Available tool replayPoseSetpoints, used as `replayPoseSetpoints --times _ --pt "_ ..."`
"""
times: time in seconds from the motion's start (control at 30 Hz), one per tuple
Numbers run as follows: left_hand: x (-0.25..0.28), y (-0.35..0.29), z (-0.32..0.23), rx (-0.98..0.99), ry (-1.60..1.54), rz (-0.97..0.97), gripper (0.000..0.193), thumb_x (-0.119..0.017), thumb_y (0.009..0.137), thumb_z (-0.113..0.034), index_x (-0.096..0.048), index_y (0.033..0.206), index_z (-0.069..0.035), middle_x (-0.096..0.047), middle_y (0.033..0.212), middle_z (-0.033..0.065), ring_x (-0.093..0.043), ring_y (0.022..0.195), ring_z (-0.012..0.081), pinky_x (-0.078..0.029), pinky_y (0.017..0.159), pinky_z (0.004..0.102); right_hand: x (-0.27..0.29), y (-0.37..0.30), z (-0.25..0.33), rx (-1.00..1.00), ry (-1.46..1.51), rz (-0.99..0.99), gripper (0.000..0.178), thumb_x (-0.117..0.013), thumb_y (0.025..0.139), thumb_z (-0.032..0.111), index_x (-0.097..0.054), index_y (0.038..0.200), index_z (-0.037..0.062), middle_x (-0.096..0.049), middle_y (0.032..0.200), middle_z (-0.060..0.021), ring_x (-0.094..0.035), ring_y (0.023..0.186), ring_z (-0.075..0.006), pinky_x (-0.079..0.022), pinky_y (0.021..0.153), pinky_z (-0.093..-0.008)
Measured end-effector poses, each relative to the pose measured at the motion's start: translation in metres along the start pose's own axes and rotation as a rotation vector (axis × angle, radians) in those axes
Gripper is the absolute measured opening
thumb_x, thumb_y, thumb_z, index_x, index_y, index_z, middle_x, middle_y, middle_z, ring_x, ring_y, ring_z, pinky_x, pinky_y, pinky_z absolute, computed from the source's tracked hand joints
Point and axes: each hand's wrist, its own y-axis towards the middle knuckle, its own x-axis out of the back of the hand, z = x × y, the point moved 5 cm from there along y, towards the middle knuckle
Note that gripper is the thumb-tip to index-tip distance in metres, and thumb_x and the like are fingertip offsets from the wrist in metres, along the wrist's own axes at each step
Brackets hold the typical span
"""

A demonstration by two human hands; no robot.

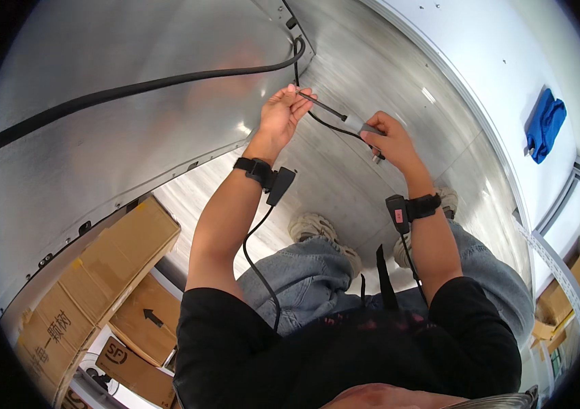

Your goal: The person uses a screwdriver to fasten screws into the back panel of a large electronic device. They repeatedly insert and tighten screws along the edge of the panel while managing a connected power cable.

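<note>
My left hand (278, 119) is raised beside a big metal panel, its fingertips pinching a thin dark strip (324, 106) with a small block at its far end; it looks like a cable tie. Below the strip, a thin black cable (331, 125) hangs from the panel's corner and curves over to my right hand (397, 144). That hand is closed around the cable's plug end (376, 157), where a bit of metal shows under the fingers. Something grey (370, 129) also shows at its fingertips; its kind is unclear.
The metal panel (147, 48) fills the upper left, with a thick black hose-like cable (133, 87) across it. Cardboard boxes (99, 266) stand at the lower left. A blue cloth item (545, 126) lies on a white surface (494, 82) at right. Both wrists wear black strapped devices.
</note>
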Motion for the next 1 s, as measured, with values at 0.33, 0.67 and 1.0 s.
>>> replayPoseSetpoints --times 0.33,0.67,1.0 --pt "0.036 0.006 0.019 0.012 0.127 -0.096 0.019 -0.047 0.095 -0.016 -0.052 0.095 0.002 -0.063 0.096 0.0153 -0.065 0.084 0.0214 -0.056 0.074 0.0264 -0.028 0.000 -0.033 -0.108 0.021 -0.005 0.021 -0.066 0.080 0.018 -0.053 0.085 0.0026 -0.057 0.071 -0.0058 -0.050 0.056 -0.0113 -0.040 0.051 -0.0267" --pt "0.083 0.016 0.049 0.186 0.286 -0.256 0.014 -0.049 0.094 -0.012 -0.054 0.094 0.001 -0.064 0.095 0.0133 -0.062 0.079 0.0175 -0.056 0.072 0.0251 -0.052 -0.007 -0.050 -0.021 -0.408 -0.120 0.026 -0.067 0.076 0.023 -0.054 0.088 0.0047 -0.062 0.078 -0.0104 -0.058 0.071 -0.0250 -0.044 0.065 -0.0363" --pt "0.092 0.031 0.062 0.224 0.446 -0.245 0.014 -0.050 0.093 -0.012 -0.054 0.095 0.002 -0.064 0.095 0.0125 -0.062 0.078 0.0178 -0.056 0.071 0.0250 -0.052 0.004 -0.078 -0.054 -0.344 -0.096 0.027 -0.069 0.075 0.022 -0.054 0.089 0.0039 -0.062 0.081 -0.0117 -0.059 0.073 -0.0249 -0.044 0.065 -0.0359"
